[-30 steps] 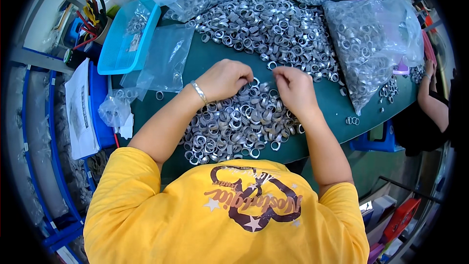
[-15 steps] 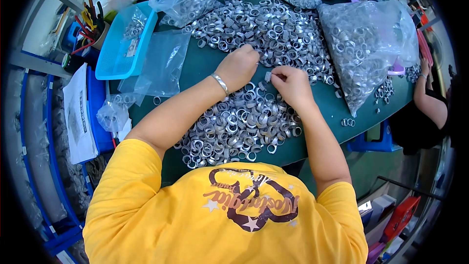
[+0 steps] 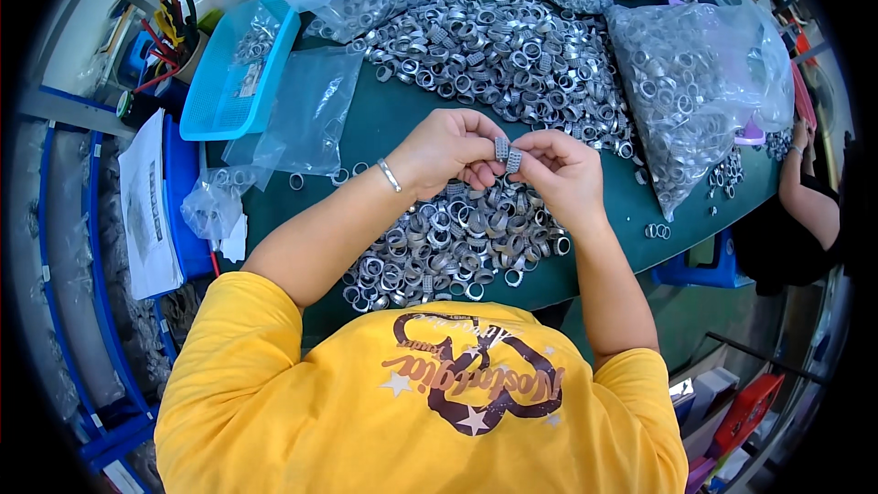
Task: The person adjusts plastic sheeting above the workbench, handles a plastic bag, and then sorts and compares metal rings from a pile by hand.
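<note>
My left hand (image 3: 455, 151) pinches a grey metal ring (image 3: 501, 148) with a studded band. Right beside it, a second studded ring (image 3: 513, 161) sits between the thumb and fingers of my right hand (image 3: 562, 174). The two rings are side by side, touching or almost so. Under my hands lies a near pile of loose silver-grey rings (image 3: 448, 242). Beyond them a larger heap of similar rings (image 3: 512, 55) spreads across the green table (image 3: 384, 114).
A clear bag full of rings (image 3: 677, 96) stands on the right, with a few loose rings (image 3: 657, 231) near it. At left are a light-blue basket (image 3: 219, 114) and a flat clear bag (image 3: 315, 114). Another person's arm (image 3: 805, 197) shows at far right.
My left hand has come back from the edge of the far heap and now holds a ring. My right hand's ring has been brought against it, so both hands meet.
</note>
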A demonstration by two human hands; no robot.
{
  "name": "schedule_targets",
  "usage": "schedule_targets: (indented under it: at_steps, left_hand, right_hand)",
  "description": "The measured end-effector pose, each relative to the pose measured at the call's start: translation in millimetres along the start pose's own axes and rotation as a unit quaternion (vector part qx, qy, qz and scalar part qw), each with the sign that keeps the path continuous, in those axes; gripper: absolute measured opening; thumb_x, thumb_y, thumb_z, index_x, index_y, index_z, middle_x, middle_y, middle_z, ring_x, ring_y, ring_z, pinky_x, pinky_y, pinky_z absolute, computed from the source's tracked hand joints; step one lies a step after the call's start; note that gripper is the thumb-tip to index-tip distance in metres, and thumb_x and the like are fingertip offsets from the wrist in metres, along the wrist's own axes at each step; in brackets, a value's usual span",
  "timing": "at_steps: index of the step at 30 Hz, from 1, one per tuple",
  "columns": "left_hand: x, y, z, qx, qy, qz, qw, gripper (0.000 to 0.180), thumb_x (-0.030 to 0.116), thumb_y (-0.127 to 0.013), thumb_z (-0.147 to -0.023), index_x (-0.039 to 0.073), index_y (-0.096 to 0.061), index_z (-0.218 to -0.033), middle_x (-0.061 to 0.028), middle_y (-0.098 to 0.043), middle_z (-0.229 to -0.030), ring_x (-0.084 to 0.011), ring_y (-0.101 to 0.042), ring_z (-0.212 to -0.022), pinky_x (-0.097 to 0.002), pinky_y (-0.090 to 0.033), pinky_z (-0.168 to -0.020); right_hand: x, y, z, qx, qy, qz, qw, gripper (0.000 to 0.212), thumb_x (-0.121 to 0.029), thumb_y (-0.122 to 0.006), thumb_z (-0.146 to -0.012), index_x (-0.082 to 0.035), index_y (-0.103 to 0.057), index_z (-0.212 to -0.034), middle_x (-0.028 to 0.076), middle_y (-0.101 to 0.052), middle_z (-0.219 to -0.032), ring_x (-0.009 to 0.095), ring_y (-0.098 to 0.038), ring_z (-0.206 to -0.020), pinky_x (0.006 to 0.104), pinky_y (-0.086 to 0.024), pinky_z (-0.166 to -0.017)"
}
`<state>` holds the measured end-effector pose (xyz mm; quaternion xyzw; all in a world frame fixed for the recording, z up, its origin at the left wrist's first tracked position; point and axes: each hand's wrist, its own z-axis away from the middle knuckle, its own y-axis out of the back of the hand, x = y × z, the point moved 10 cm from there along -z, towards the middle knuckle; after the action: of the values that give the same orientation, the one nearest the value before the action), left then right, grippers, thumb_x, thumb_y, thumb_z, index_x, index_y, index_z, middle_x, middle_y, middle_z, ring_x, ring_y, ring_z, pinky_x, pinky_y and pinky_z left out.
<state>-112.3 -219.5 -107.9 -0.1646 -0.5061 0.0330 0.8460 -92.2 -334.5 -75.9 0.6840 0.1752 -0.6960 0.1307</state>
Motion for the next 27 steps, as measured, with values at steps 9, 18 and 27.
schedule_targets:
  at_steps: [9, 18, 27]
  left_hand:
    - [33.9, 2.2, 21.5, 0.03, -0.159, -0.327, 0.931, 0.012, 0.005, -0.059, -0.079, 0.002, -0.066, -0.088, -0.0066, -0.065, -0.074, -0.0139, -0.063, -0.063, -0.0241, -0.05, -0.058]
    - [44.3, -3.0, 31.0, 0.009, -0.222, -0.55, 0.805, 0.015, 0.008, -0.058, -0.075, 0.003, -0.067, -0.086, -0.0138, -0.064, -0.082, -0.0283, -0.062, -0.077, -0.0348, -0.049, -0.07]
    - [67.5, 12.1, -24.3, 0.22, -0.329, -0.611, 0.685, 0.019, 0.017, -0.068, -0.073, 0.003, -0.062, -0.084, -0.0109, -0.057, -0.08, -0.0284, -0.058, -0.078, -0.0375, -0.048, -0.069]
  right_hand:
    - [-39.4, -24.3, 19.8, -0.003, 0.244, 0.318, 0.916, 0.012, 0.0, -0.063, -0.073, -0.004, -0.065, -0.084, 0.009, -0.064, -0.076, 0.022, -0.063, -0.069, 0.0308, -0.05, -0.063]
    - [-49.1, -11.8, -6.2, 0.053, 0.316, 0.458, 0.829, 0.012, -0.002, -0.062, -0.069, -0.004, -0.063, -0.08, 0.011, -0.059, -0.077, 0.03, -0.057, -0.077, 0.0399, -0.045, -0.068]
    - [-28.0, 10.6, -39.6, 0.085, 0.246, 0.519, 0.814, 0.016, -0.004, -0.069, -0.066, -0.003, -0.061, -0.081, 0.011, -0.054, -0.082, 0.031, -0.054, -0.08, 0.0397, -0.045, -0.07]
